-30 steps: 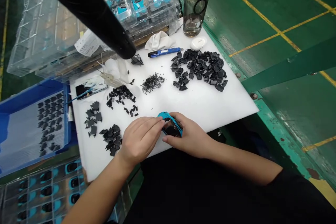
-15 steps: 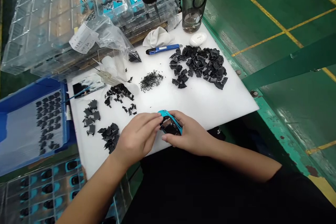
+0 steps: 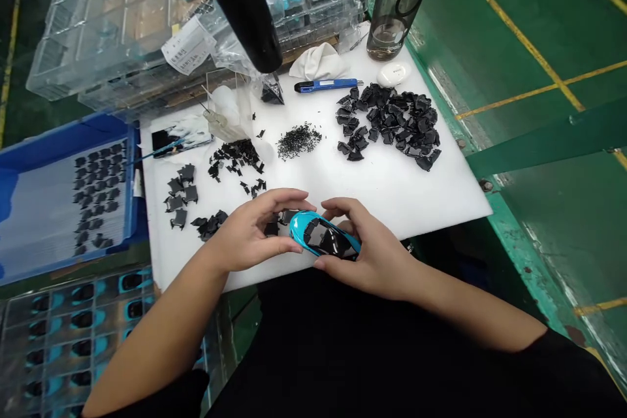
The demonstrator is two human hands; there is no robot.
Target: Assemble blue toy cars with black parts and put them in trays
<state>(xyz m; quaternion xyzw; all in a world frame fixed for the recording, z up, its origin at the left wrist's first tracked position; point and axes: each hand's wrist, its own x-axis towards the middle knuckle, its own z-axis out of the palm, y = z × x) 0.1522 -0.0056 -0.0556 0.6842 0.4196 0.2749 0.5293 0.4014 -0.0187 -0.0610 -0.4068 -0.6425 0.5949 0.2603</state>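
A glossy blue toy car body (image 3: pixel 304 230) with a dark canopy is held low over the front edge of the white work board (image 3: pixel 392 192). My right hand (image 3: pixel 365 248) grips its right end, thumb on the near side and fingers on the far side. Around the left end curves my left hand (image 3: pixel 255 232), fingers and thumb apart, the thumb tip close to the shell; whether it touches is unclear. Between that thumb and fingers some dark pieces (image 3: pixel 279 223) show, partly covered. Left of my left hand lies a pile of black plastic parts (image 3: pixel 209 225).
Black parts (image 3: pixel 392 119), tiny screws (image 3: pixel 298 141), a blue utility knife (image 3: pixel 327 85) and a bottle (image 3: pixel 401 13) stand or lie farther back. A black screwdriver (image 3: pixel 245 6) hangs overhead. Clear trays (image 3: pixel 102 72) are stacked behind; a blue bin (image 3: pixel 131 183) stands left.
The toy car body has turned so its canopy faces up and more of it shows. My left hand has drawn off it, its fingers spreading. The whole view has shifted slightly.
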